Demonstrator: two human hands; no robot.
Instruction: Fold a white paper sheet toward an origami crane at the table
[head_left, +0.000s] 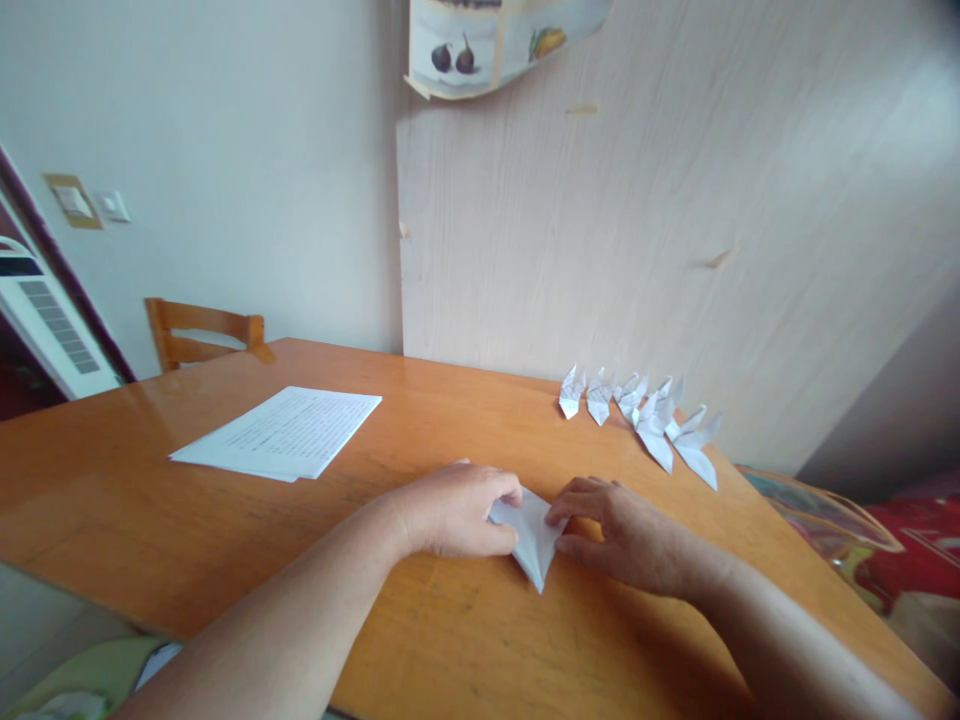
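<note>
A small folded sheet of white paper (534,538) lies on the wooden table in front of me, one pointed corner toward me. My left hand (463,512) grips its left side, with the fingertips and thumb closed on the edge. On the opposite side, my right hand (621,532) pinches the right corner between thumb and fingers. The paper's left and right edges are partly hidden by my fingers. Beyond my right hand, several folded paper figures (651,436), shaped like origami birds, stand grouped near the table's far right edge.
A stack of printed sheets (289,432) rests on the table (450,650) at the left. Behind the far left edge is a wooden chair (206,325). A wall panel (525,270) meets the table's back edge. Red fabric (911,540) and bags lie beyond the right edge.
</note>
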